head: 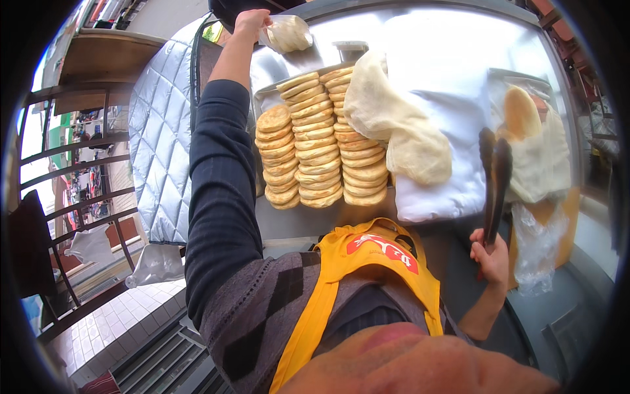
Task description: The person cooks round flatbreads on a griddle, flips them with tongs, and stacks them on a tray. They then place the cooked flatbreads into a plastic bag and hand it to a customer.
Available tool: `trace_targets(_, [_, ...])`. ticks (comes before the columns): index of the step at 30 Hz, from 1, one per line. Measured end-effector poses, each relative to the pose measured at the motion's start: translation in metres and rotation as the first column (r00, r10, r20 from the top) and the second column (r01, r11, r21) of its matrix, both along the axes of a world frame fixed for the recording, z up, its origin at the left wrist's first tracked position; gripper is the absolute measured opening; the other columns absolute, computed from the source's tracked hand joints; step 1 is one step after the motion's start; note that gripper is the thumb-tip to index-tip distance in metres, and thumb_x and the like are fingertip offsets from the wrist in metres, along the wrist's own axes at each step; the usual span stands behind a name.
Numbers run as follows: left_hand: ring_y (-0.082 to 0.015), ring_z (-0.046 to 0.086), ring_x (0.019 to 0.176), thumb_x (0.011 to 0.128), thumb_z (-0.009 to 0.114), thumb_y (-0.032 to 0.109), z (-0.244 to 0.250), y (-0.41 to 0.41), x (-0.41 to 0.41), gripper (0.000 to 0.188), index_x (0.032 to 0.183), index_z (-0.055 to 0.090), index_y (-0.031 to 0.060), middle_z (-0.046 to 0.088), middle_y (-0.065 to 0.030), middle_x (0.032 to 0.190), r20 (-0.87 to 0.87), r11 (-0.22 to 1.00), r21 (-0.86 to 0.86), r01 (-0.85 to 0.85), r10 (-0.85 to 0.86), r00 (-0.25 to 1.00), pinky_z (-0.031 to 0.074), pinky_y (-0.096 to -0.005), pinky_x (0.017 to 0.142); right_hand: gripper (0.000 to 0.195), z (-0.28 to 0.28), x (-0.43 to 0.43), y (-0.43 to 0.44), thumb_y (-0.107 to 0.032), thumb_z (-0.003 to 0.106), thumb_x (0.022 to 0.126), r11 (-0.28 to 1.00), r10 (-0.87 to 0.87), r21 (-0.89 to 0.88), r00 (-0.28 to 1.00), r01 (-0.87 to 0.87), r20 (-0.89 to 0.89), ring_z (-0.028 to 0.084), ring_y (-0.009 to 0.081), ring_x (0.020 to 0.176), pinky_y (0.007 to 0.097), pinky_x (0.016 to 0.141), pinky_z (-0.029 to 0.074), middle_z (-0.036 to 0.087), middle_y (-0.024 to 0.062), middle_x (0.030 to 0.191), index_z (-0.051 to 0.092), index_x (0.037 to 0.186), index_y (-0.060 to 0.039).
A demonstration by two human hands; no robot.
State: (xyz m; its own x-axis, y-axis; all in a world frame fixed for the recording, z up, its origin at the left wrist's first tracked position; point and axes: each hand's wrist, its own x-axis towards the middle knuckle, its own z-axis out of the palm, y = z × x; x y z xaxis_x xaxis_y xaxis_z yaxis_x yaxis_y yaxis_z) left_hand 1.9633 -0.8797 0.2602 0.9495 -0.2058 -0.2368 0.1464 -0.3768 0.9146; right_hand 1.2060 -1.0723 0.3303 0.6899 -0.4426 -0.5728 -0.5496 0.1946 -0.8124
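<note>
My left hand (252, 23) stretches to the far edge of the counter, its fingers shut on the top of a clear plastic bag (287, 34) with pale flatbread inside. Low on the right, my right hand (491, 258) grips dark-tipped tongs (494, 182) that point away from me. Between my arms, round flatbreads (317, 143) stand in several leaning stacks in a tray. A cream cloth (398, 123) partly covers the right-hand stack and spreads onto a white cloth (443, 197).
On the right, a lined container (539, 162) holds a browned flatbread (521, 112) beside cloth. Clear plastic (539, 246) hangs below it. A lidded tub (350, 50) stands behind the stacks. A silver quilted cover (165, 143) hangs left of my left arm. Part of a person in dark clothing shows beyond my left hand.
</note>
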Motion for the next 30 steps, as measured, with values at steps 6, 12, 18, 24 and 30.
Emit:
trace_targets(6, [-0.0168,0.069,0.076,0.078,0.065,-0.002,-0.035,-0.015,0.011,0.024,0.099,0.077,0.0039,0.073,-0.0083,0.086,0.067,0.957,0.254,0.142,-0.164,0.984,0.054,-0.0296,0.072,0.015,-0.004,-0.007,-0.003,-0.005,0.064,0.093,1.0,-0.02,-0.004,0.997,0.02,-0.068,0.056,0.0079,0.064,0.0209,0.057,0.043,0.06,0.0042,0.09,0.056,0.106,-0.0022])
trace_targets(12, [-0.0276,0.062,0.089,0.081,0.069,0.008,-0.047,0.01,0.049,0.029,0.108,0.063,0.0024,0.065,-0.0102,0.094,0.39,0.853,0.48,0.203,-0.415,0.822,0.051,-0.0404,0.077,0.014,-0.002,0.016,-0.006,-0.008,0.064,0.093,0.995,-0.103,-0.001,0.995,0.103,0.009,0.053,0.0063,0.065,0.0204,0.058,0.041,0.058,0.0005,0.083,0.056,0.103,-0.0038])
trace_targets(18, [-0.03,0.06,0.096,0.079,0.07,0.008,-0.018,0.007,0.015,0.051,0.128,0.057,-0.0003,0.06,-0.0157,0.115,0.353,0.77,0.559,0.307,-0.556,0.753,0.051,-0.0426,0.082,0.015,-0.003,0.022,-0.013,-0.007,0.063,0.094,0.998,-0.06,-0.012,0.998,0.061,0.027,0.054,0.0069,0.066,0.0204,0.059,0.042,0.059,0.0023,0.088,0.056,0.106,-0.0026])
trace_targets(24, [-0.03,0.063,0.091,0.089,0.07,0.02,0.016,0.019,-0.017,0.077,0.153,0.033,0.0011,0.061,-0.0216,0.12,0.521,0.826,0.554,-0.108,-0.242,0.819,0.053,-0.0383,0.074,0.016,-0.005,0.029,-0.019,-0.008,0.064,0.095,0.996,-0.073,-0.054,0.996,0.076,0.044,0.054,0.0073,0.067,0.0197,0.059,0.041,0.059,0.0034,0.092,0.056,0.108,-0.0018])
trace_targets(30, [-0.0091,0.063,0.07,0.095,0.065,0.014,-0.017,0.011,-0.214,0.025,0.115,0.066,-0.0018,0.071,-0.0057,0.082,0.249,0.972,-0.162,0.168,-0.125,0.96,0.049,-0.0232,0.063,0.017,-0.012,0.041,-0.015,-0.016,0.068,0.094,0.961,-0.171,-0.228,0.985,0.158,-0.038,0.053,0.0056,0.069,0.0216,0.06,0.042,0.058,-0.0007,0.076,0.058,0.102,-0.0042])
